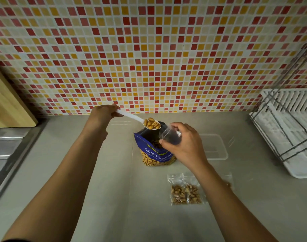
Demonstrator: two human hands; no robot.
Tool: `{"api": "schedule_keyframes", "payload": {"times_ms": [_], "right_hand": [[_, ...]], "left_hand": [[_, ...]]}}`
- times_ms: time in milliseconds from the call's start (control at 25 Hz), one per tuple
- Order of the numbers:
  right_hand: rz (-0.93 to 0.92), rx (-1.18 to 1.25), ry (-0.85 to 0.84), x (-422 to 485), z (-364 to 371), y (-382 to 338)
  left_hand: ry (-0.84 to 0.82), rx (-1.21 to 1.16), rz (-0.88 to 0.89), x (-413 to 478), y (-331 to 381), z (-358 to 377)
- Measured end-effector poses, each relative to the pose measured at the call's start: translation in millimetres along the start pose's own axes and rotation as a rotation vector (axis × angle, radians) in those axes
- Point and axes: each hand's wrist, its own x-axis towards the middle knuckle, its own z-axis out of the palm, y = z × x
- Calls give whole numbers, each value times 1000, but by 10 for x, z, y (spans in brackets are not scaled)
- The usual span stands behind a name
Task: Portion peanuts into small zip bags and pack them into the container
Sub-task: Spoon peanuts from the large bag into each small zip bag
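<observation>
A blue salted-peanut bag (pixel 153 152) stands open in the middle of the grey counter. My left hand (pixel 102 115) grips the handle of a white plastic spoon (pixel 131 117), whose bowl is heaped with peanuts (pixel 151 123) just above the bag's mouth. My right hand (pixel 181 143) pinches an open, empty small zip bag (pixel 169 135) right beside the spoon's bowl. A filled zip bag of peanuts (pixel 186 192) lies flat on the counter nearer to me. The clear plastic container (pixel 217 147) sits behind my right hand, partly hidden.
A white dish rack with a wire frame (pixel 287 130) fills the right side. A wooden cutting board (pixel 7 103) leans at the far left above a steel sink edge (pixel 7 149). A mosaic tile wall (pixel 149 49) backs the counter.
</observation>
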Motion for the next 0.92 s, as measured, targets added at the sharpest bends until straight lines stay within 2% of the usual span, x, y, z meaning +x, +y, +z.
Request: {"api": "schedule_keyframes", "payload": {"times_ms": [160, 280, 360, 440, 520, 600, 640, 800, 840, 920], "right_hand": [[8, 68, -5, 38, 53, -75], [13, 90, 23, 47, 93, -94], [12, 112, 62, 64, 118, -103], [11, 156, 83, 81, 139, -117], [35, 205, 85, 81, 138, -130], [64, 239, 96, 73, 115, -129], [76, 249, 106, 63, 94, -121], [128, 276, 117, 20, -37, -74], [147, 294, 110, 8, -81, -66], [187, 357, 107, 8, -160, -56]], "left_hand": [[-23, 72, 82, -89, 83, 76], [-31, 197, 253, -134, 152, 175], [-45, 359, 451, -195, 205, 260], [-78, 564, 725, -285, 265, 310], [-204, 728, 1020, -360, 328, 297], [-307, 726, 1156, -388, 402, 231], [-316, 650, 1118, -389, 441, 187], [-199, 75, 679, -278, 472, -28], [-147, 17, 618, -232, 424, -63], [-103, 91, 537, -170, 247, -40]]}}
